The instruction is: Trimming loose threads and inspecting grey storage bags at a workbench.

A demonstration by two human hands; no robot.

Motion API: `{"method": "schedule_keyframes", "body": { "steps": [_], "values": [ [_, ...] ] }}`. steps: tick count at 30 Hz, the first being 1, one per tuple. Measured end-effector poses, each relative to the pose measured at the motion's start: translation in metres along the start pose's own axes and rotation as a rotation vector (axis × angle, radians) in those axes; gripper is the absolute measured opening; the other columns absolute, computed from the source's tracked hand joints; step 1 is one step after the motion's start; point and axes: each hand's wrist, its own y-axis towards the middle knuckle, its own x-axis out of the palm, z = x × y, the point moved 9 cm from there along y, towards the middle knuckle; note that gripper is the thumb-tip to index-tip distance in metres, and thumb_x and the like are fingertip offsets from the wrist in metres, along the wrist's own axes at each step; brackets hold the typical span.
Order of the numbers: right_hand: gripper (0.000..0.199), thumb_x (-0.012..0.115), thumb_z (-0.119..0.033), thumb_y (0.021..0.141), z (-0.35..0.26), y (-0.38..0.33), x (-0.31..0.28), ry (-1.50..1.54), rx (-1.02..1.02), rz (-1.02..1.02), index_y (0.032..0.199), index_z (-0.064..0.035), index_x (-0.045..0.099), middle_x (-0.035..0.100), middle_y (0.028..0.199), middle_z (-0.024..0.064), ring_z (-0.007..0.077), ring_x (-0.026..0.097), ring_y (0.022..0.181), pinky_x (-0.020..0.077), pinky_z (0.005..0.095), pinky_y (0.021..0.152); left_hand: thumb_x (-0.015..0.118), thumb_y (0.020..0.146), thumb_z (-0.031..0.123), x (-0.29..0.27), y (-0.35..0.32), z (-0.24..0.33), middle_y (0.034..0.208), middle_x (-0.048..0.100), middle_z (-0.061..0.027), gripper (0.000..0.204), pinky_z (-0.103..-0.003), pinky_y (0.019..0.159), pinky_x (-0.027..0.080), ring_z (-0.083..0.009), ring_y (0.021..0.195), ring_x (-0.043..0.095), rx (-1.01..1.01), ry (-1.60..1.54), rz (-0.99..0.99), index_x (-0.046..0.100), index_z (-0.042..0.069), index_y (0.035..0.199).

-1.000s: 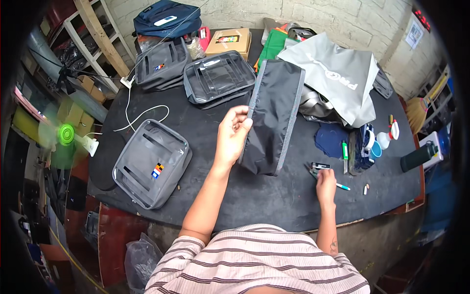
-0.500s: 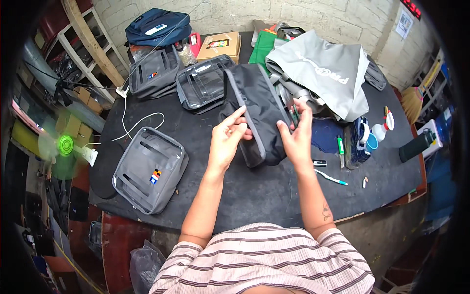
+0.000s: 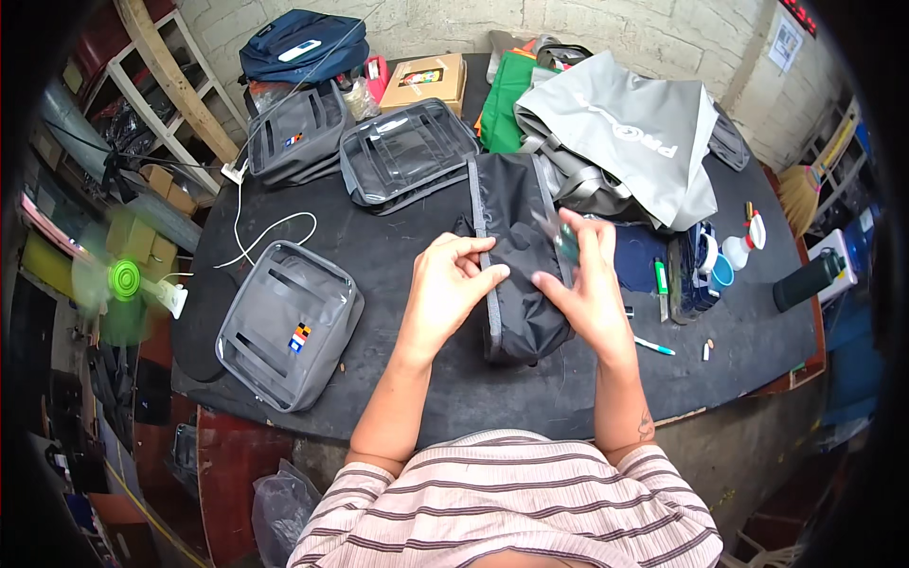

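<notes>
A black fabric pouch (image 3: pixel 516 237) with grey edging lies lengthwise on the black table (image 3: pixel 398 369) in front of me. My left hand (image 3: pixel 453 284) pinches its left grey edge near the middle. My right hand (image 3: pixel 587 284) rests on the pouch's right side and grips a small green-tipped object (image 3: pixel 565 241) between the fingers; its exact kind is unclear.
A grey zip case (image 3: pixel 284 327) lies at my left. Two more cases (image 3: pixel 407 151) sit at the back with a blue backpack (image 3: pixel 303 43), cardboard box (image 3: pixel 426 80) and large grey bag (image 3: pixel 625 133). Pens (image 3: pixel 655 346), a bottle (image 3: pixel 805 279) and a white cable (image 3: pixel 270 232) lie around.
The pouch hung upright from my left hand a second ago; now it lies flat on the table. My right hand left the pens at the right and came onto the pouch holding something small.
</notes>
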Motion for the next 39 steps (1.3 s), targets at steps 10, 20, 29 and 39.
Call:
{"method": "schedule_keyframes", "body": {
  "steps": [10, 20, 29, 39],
  "values": [
    [0.043, 0.063, -0.005, 0.086, 0.0, 0.024, 0.039, 0.165, -0.117, -0.036, 0.126, -0.0048, 0.05, 0.058, 0.105, 0.0143, 0.0285, 0.064, 0.095, 0.0519, 0.0379, 0.076, 0.072, 0.074, -0.004, -0.025, 0.012, -0.024, 0.098, 0.067, -0.0101, 0.038, -0.024, 0.074, 0.054, -0.0113, 0.081, 0.064, -0.067, -0.271, 0.008, 0.065, -0.008, 0.111],
    [0.029, 0.07, -0.015, 0.078, -0.031, 0.016, 0.029, -0.265, -0.325, 0.062, 0.102, -0.003, 0.061, 0.054, 0.092, 0.0092, 0.0265, 0.055, 0.081, 0.0455, 0.0381, 0.071, 0.057, 0.088, -0.001, -0.017, 0.001, -0.001, 0.072, 0.058, -0.0037, 0.006, -0.025, 0.054, 0.041, -0.0063, 0.06, 0.049, 0.092, 0.285, 0.188, 0.058, -0.006, 0.086],
    [0.019, 0.072, -0.015, 0.075, -0.03, 0.016, 0.031, -0.264, -0.352, -0.001, 0.089, -0.0039, 0.068, 0.055, 0.081, 0.0058, 0.0234, 0.059, 0.075, 0.0475, 0.0361, 0.065, 0.049, 0.094, 0.003, 0.001, 0.007, -0.049, 0.07, 0.046, 0.0016, 0.01, -0.024, 0.057, 0.037, -0.0061, 0.065, 0.04, -0.097, -0.159, 0.071, 0.05, 0.002, 0.084],
    [0.02, 0.072, -0.018, 0.075, -0.03, 0.016, 0.034, -0.29, -0.372, -0.024, 0.089, -0.0039, 0.068, 0.056, 0.082, 0.0058, 0.0236, 0.06, 0.075, 0.0479, 0.0359, 0.066, 0.047, 0.097, 0.004, -0.006, 0.004, -0.031, 0.074, 0.041, 0.0066, 0.013, -0.019, 0.055, 0.03, -0.0019, 0.064, 0.032, -0.003, -0.1, 0.127, 0.049, 0.005, 0.083]
  ]
}}
